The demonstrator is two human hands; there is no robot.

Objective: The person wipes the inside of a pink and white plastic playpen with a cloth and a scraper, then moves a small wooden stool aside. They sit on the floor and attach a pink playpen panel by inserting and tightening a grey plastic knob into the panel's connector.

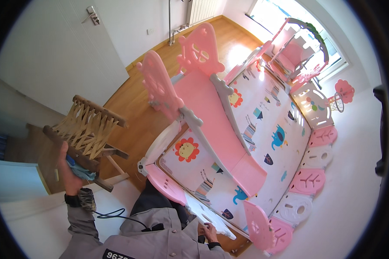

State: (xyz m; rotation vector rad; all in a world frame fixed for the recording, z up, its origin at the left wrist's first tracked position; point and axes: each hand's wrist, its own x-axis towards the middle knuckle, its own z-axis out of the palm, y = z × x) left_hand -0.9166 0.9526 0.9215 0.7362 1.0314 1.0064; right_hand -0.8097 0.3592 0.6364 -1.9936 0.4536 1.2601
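Observation:
My left hand (71, 176) is raised at the left, closed on a wooden folding stool (87, 129) with a seat of criss-crossed tan straps. A crumpled blue cloth (83, 172) is pressed between that hand and the stool's rail. The stool hangs tilted off the floor near the doorway. Low in the middle, my right hand (210, 233) grips the edge of a white play-fence panel (208, 214), its fingers bent around it. Beside that panel stands a pink fence panel (168, 184).
Inside the fence lies a patterned play mat (268, 142), with a pink slide (216, 121) on it. Another pink panel (259, 224) stands angled at the near right. A swing (291, 56) and a basketball hoop (338, 103) are farther back. A white door (56, 56) is at the left.

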